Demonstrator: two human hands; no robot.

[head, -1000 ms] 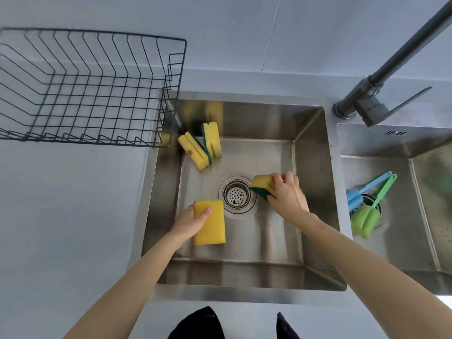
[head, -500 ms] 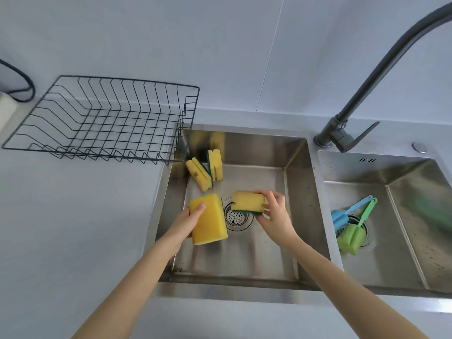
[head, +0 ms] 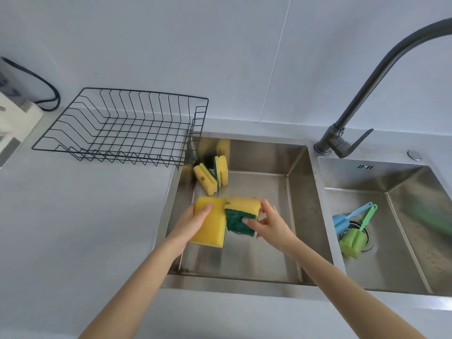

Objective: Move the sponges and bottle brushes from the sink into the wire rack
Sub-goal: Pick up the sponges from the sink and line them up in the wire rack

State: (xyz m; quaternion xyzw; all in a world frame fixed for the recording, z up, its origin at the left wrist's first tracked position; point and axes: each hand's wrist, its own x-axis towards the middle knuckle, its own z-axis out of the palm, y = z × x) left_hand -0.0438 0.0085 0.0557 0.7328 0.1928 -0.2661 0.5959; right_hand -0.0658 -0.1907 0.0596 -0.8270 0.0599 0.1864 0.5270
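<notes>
The left hand (head: 195, 222) grips a plain yellow sponge (head: 212, 225) by its left edge, thumb on the top face; the right hand (head: 267, 222) pinches a green-backed sponge (head: 241, 214), thumb on the green scouring side and fingers behind the yellow foam; the two sponges touch edge to edge above the left basin (head: 297, 192), at about 12 o'clock from the wrists. Two more sponges (head: 211, 176) lean together in the basin's far corner at 11 o'clock, just below the wire rack (head: 122, 129), which holds nothing yet; the blue brush (head: 342, 220) and green brush (head: 354, 239) lie over the drain of the right basin (head: 391, 265) at 3 o'clock, under the faucet (head: 367, 89).

The sponges are likely light, soft and springy, perhaps wet and slick; a grip across the narrow sides, squeezing little, should hold them; the brushes look best taken by their thin stiff handles, not the foam heads.

Against the frame half a second back, both sponges are higher and closer together, the right one now turned to show its green face; a second back, both lay near the drain on the basin floor.
</notes>
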